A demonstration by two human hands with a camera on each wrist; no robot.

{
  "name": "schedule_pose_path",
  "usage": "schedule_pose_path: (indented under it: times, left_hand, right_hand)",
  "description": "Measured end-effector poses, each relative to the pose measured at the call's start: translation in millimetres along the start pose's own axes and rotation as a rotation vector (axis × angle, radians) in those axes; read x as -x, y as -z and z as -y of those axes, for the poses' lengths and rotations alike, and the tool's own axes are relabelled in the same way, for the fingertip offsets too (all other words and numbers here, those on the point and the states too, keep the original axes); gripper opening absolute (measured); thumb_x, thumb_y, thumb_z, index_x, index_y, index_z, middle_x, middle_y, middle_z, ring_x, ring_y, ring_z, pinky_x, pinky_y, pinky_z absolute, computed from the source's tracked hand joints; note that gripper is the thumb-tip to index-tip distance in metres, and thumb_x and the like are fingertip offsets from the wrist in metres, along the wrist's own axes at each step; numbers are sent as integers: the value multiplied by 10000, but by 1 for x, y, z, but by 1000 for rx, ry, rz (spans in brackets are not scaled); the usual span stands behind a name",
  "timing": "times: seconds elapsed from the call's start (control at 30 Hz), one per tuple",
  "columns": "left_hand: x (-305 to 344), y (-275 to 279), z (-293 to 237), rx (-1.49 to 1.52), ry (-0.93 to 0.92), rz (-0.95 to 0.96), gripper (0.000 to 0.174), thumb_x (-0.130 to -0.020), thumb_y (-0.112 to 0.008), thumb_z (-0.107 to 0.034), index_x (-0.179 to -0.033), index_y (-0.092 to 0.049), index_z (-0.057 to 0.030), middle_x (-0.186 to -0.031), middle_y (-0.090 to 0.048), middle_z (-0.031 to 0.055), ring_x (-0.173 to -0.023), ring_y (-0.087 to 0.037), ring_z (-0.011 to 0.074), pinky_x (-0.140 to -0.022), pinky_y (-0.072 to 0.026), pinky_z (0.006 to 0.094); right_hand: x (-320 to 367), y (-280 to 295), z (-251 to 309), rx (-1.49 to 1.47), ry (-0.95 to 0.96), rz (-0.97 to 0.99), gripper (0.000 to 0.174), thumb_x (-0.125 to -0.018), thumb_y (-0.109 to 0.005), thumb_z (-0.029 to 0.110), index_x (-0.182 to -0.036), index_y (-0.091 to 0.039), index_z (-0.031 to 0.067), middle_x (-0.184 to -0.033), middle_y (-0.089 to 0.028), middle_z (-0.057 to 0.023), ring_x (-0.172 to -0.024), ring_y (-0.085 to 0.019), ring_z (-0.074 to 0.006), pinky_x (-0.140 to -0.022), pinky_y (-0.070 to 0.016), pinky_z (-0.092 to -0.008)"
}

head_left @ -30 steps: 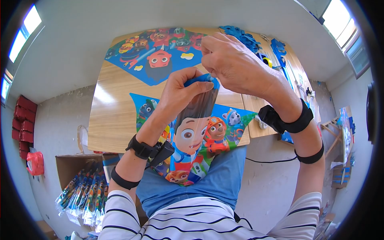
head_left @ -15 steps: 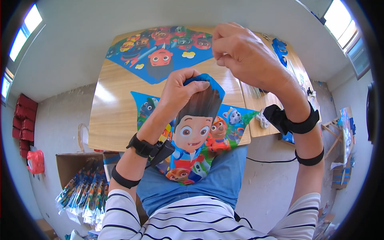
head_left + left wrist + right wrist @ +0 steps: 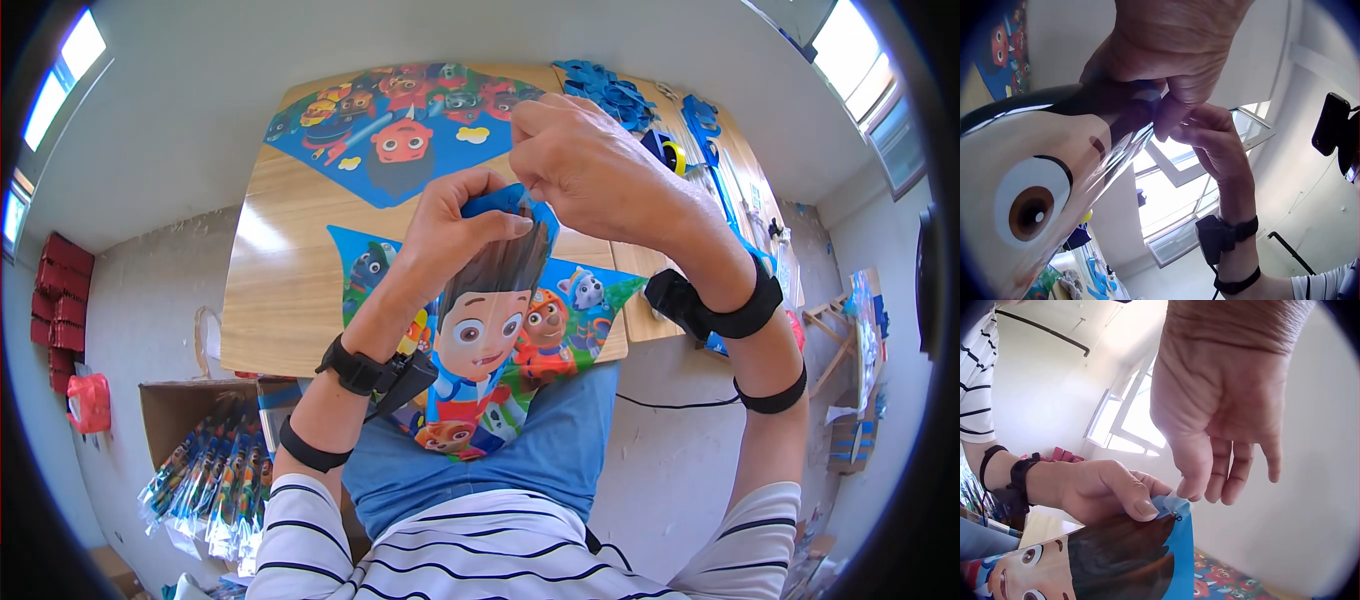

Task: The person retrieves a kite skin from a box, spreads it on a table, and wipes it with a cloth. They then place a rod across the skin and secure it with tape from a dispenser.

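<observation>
My left hand [image 3: 455,222] grips the top corner of a glossy printed kite sheet [image 3: 480,330], thumb on the front. A boy's face and cartoon dogs cover the sheet, which curves down over the lap. At its blue tip sits a small clear, whitish piece [image 3: 1175,503]. My right hand [image 3: 600,165] pinches that piece between thumb and index finger, its other fingers hanging loose, as the right wrist view shows. In the left wrist view the right hand [image 3: 1216,134] meets the left hand [image 3: 1172,50] at the sheet's edge.
Another printed sheet [image 3: 400,150] lies flat on the wooden table [image 3: 270,270]. Blue ribbons [image 3: 605,95], a black-and-yellow tape dispenser [image 3: 665,152] and thin rods are at the right. On the left, a cardboard box [image 3: 175,405] holds several bagged printed pieces.
My right hand was at the tip, lifted away up and right half a second ago, and is now back at the tip. The left hand keeps its grip.
</observation>
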State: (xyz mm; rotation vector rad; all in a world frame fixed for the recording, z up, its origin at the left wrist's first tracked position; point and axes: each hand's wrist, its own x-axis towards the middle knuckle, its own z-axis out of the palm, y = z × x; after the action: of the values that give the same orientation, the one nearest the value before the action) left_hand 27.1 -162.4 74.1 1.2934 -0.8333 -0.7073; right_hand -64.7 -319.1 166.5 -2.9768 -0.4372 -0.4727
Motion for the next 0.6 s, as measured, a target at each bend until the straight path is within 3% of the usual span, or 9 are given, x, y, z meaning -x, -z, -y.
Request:
schedule_pose_path:
  times: [0.33,0.37,0.43,0.53,0.6]
  left_hand:
    - [1,1,-3,-39,-7,-17,130,-839,-703,-79,-962,-683,-40,-865,-658,-32,-829,-570,35,-765,-450,217]
    - [1,1,-4,-48,-7,-18,127,-841,-702,-82,-959,-682,-39,-865,-657,-31,-828,-571,35,-765,-450,217]
    - [2,0,-6,-65,-7,-21,122,-846,-702,-86,-955,-681,-36,-864,-657,-29,-828,-571,35,-763,-451,216]
    - [1,1,-3,-68,-10,-21,118,-853,-699,-91,-952,-678,-31,-869,-660,-23,-833,-578,39,-768,-456,214]
    - [1,1,-2,-70,-23,-19,116,-861,-693,-90,-957,-675,-27,-878,-664,-17,-846,-589,43,-781,-465,215]
  right_hand:
    - [-5,-2,-1,58,23,2,87,-735,-618,-24,-665,-575,5,-850,-552,-128,-884,-557,-323,-846,-438,-422]
    - [-6,-1,0,92,21,29,36,-709,-654,-4,-699,-624,12,-888,-581,-130,-915,-578,-325,-842,-455,-428]
    - [-8,4,2,159,17,83,108,-659,-727,36,-766,-722,28,-963,-638,-134,-978,-622,-328,-835,-489,-441]
    - [-10,6,4,185,3,112,122,-666,-756,64,-779,-724,28,-960,-638,-130,-978,-622,-325,-846,-485,-441]
    - [-8,0,2,146,30,38,42,-704,-671,6,-699,-632,22,-881,-580,-123,-913,-581,-320,-844,-453,-427]
